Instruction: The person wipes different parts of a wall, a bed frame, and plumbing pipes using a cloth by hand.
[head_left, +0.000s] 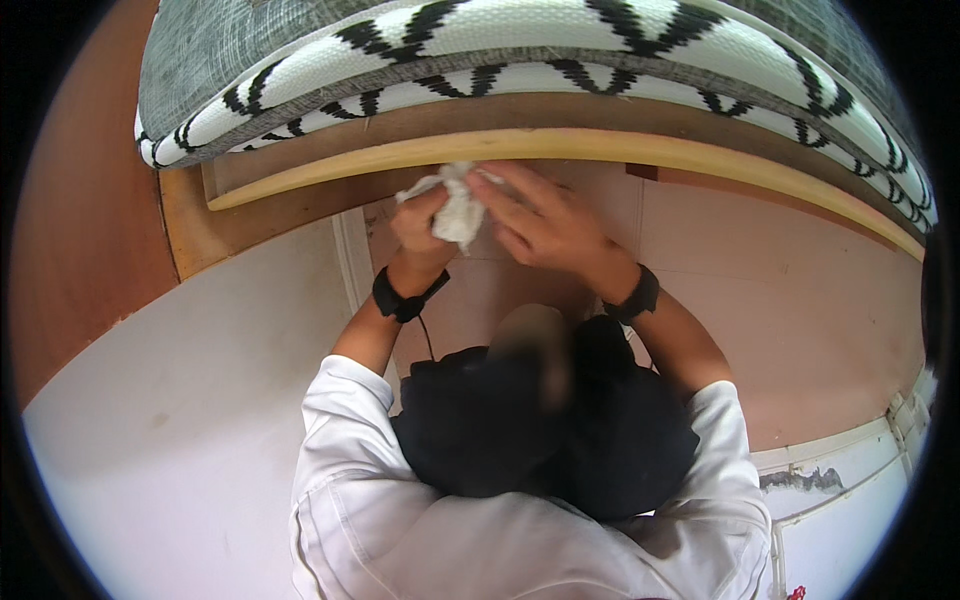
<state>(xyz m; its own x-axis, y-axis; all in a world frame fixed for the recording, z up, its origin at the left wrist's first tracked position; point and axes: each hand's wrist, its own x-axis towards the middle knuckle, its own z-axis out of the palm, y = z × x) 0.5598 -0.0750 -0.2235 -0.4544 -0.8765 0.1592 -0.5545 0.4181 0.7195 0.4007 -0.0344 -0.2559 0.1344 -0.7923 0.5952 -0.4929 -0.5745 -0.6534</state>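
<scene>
My left hand (418, 225) is closed around a crumpled white cloth or tissue (459, 210), whose lower end hangs between my hands. Just to its right is my right hand (544, 217), blurred, with fingers extended towards the cloth. Its fingertips overlap the cloth's upper edge, and I cannot tell whether they pinch it. Both hands are close to a curved-looking light wooden rail (480, 142) that runs along the front of a piece of furniture. Part of the cloth and some of my left fingers are hidden.
Above the rail lies a grey cushion (217, 60) with a white and black patterned edge (502, 30). A brown wooden panel (90, 195) stands at the left, beside a pale wall (187, 390). Pinkish floor tiles (750, 322) extend below and to the right. A dark band (634, 296) circles my right wrist.
</scene>
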